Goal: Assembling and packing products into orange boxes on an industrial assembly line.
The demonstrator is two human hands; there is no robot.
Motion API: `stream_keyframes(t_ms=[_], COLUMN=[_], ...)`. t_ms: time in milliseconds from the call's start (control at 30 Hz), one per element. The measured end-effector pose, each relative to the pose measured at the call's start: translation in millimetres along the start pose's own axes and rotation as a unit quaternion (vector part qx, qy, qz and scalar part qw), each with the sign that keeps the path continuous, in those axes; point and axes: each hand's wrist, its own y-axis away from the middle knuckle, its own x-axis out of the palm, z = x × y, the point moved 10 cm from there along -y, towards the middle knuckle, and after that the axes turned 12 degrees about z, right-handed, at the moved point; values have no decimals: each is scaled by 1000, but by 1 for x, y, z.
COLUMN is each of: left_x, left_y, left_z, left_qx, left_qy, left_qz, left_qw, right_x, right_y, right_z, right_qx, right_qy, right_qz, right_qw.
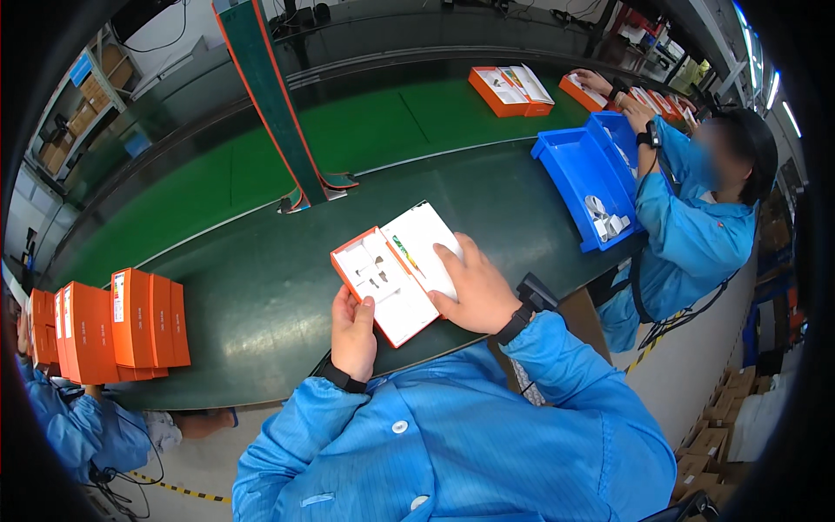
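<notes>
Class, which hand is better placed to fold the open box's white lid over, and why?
Probably the right hand: it touches the white lid near its right edge. The left hand holds the orange box from the opposite side, so seems suited to steadying.

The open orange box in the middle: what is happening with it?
The person's left hand holds the open orange box at its near left edge, and the right hand touches its white right half. At the right, a co-worker's hand is at another orange box, beyond a blue bin. More orange boxes stand at the left.
</notes>
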Motion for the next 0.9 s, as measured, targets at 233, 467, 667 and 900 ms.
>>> stream_keyframes(t_ms=[233,467,667,900], left_x=[2,-26,-34,-45], left_y=[2,16,64,75], left_z=[-2,-9,-50,-50], left_qx=[11,43,133,134], left_qy=[-55,-277,-553,-699], left_qz=[30,35,21,24], left_qw=[998,959,822,702], right_x=[0,-2,-29,-101], right_y=[0,-5,-28,-111], right_z=[5,-1,-35,-79], right_qx=[21,24,38,55], right_qy=[7,-19,-37,-22], right_qz=[1,-32,-86,-190], right_qw=[1000,999,995,980])
